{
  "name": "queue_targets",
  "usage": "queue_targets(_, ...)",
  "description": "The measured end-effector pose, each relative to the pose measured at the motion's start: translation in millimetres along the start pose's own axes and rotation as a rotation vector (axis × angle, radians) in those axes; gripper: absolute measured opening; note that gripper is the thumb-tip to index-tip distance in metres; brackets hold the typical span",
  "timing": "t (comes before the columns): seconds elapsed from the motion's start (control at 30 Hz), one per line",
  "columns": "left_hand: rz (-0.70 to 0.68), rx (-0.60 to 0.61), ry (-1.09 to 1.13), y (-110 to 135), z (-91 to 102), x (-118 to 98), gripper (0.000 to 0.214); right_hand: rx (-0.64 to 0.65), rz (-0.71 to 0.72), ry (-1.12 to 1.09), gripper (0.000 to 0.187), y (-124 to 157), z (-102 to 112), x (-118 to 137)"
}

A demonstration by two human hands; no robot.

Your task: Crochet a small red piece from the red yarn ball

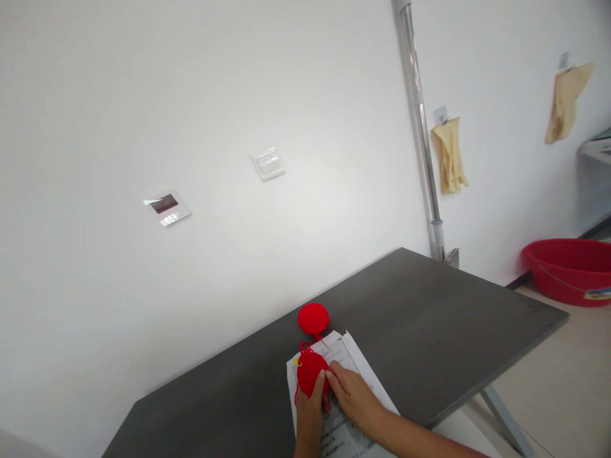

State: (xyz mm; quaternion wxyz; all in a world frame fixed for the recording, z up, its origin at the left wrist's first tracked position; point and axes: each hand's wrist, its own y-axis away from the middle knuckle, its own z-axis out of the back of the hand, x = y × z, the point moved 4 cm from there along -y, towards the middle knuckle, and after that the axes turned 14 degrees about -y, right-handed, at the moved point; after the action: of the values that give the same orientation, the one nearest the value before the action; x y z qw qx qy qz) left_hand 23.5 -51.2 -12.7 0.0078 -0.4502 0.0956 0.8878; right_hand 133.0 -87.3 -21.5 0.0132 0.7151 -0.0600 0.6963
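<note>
Low in the middle of the view, my left hand (310, 413) and my right hand (352, 395) meet on a round red knitted piece (310, 371) that lies on a printed white paper sheet (356, 369). Fingers of both hands press against its near edge. Red yarn trails from it, with a small yellow marker at its left rim. A second red knitted disc (313, 318) lies flat on the dark grey table (429, 318), just beyond the paper and clear of both hands.
The table stands against a white wall with a switch plate (268, 165) and a small panel (167, 207). A metal pipe (422, 133) runs down the wall corner. Yellowish gloves (449, 156) hang at right. A red basin (568, 270) sits on the floor.
</note>
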Motion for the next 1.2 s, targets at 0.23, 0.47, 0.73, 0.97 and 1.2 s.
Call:
queue_targets(0.23,0.008,0.004,0.009,0.1,0.3,-0.3,0.063,-0.019,0.008,0.054,0.033,0.0,1.0,-1.7)
queue_targets(0.47,0.007,0.001,-0.032,-4.3,0.0,4.9,0.065,-0.052,0.012,0.033,0.035,-1.4,-0.2,-9.4)
queue_targets(0.73,0.038,-0.026,-0.024,-4.9,0.2,5.2,0.067,-0.052,0.002,0.016,0.033,-2.3,-0.4,-11.5)
queue_targets(0.97,0.072,-0.013,-0.01,-4.8,-0.2,8.5,0.065,-0.019,-0.018,0.058,0.03,-0.5,1.5,-3.0)
queue_targets(1.2,0.035,-0.017,0.015,-2.3,-0.5,2.8,0.063,-0.017,-0.033,0.047,0.029,-1.1,0.5,-8.3)
